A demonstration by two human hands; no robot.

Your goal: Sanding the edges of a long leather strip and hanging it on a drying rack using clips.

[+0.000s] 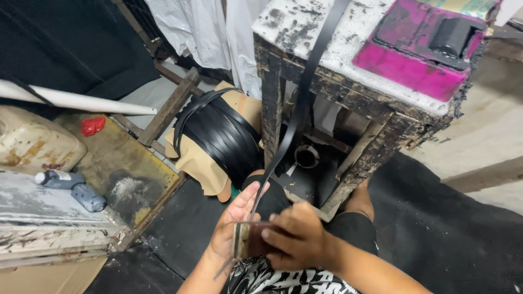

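My hands (272,231) meet before my knees. The stool (348,60) stands ahead with an ink tray (406,68) on it; the strap coil (220,139) lies left of it, bottles (71,188) far left.

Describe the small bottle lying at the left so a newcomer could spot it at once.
Start at the stained pale canister on the left. Just below it lies the bottle, on its side on a grubby ledge. It alone is grey-blue with a white cap.

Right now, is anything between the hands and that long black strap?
No. The left hand and the right hand already hold a small brown block, and the black strap runs straight into it between them. Nothing visible blocks it.
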